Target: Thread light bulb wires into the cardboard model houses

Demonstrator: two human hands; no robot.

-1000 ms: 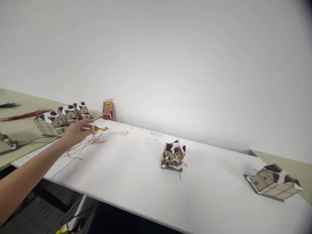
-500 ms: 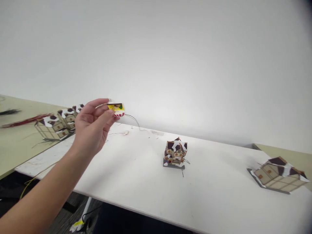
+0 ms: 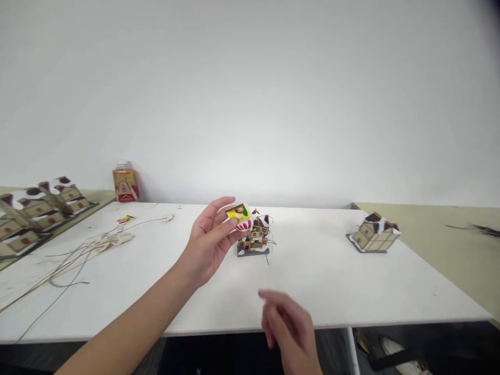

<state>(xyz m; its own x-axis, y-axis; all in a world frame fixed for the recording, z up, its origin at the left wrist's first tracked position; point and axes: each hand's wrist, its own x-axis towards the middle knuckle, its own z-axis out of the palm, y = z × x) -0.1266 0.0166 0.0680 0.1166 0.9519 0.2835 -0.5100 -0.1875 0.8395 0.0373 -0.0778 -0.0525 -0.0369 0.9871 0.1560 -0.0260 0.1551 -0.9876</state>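
Note:
My left hand pinches a small white ornament with a yellow picture and red-and-white stripes between thumb and fingers, held up over the table. Behind it stands a small model house with a brown, snow-patched roof, partly covered by the hand and ornament. Thin dark wires stick out at the house's right side. Low in front of the house, my right hand hovers near the table's front edge, slightly blurred. Its index finger points left, the other fingers are bent, and no object shows in it.
On the white table, another model house sits at right. Several more houses line the left side. Loose wires and a similar striped piece lie at left. A labelled bottle stands by the wall.
The view has swung left and levelled. My left hand with the ornament now appears in front of the middle house. My right hand has come into view from below.

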